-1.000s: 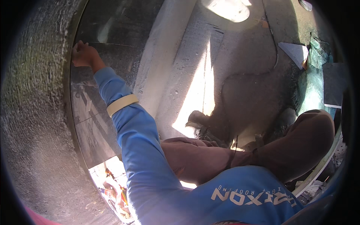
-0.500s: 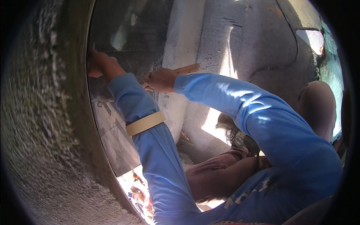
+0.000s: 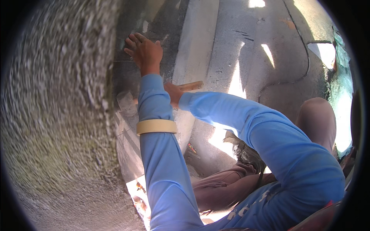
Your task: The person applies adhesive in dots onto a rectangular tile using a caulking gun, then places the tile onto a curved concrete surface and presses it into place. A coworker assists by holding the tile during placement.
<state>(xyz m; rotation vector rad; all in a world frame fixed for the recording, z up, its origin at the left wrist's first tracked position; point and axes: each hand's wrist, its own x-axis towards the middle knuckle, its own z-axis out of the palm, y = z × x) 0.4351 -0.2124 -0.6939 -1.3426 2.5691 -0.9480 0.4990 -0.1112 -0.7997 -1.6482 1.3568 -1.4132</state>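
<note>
My left hand [image 3: 145,53] lies with fingers spread on or just above the dark, dusty panel [image 3: 129,75] beside the rough wall. Around my left forearm sits a cream-coloured ring like a tape roll [image 3: 157,126]. Partly behind that forearm, my right hand [image 3: 174,94] is closed round the wooden handle of a mallet [image 3: 191,86]. Its handle end sticks out to the right of my fist. On the other side of my left sleeve shows the mallet's pale, blocky head [image 3: 126,103], close to the panel.
A rough textured wall [image 3: 61,115] rises close on my left. A pale raised strip [image 3: 197,38] runs beside the dark panel. Across the grey floor winds a dark cable [image 3: 304,71]. Green sheeting [image 3: 343,96] hangs at the far right. My shoe [image 3: 248,156] rests near the middle.
My left hand has moved right, from the wall-side edge onto the panel, and its fingers now spread. My right hand keeps the mallet, now lower and partly behind the left sleeve.
</note>
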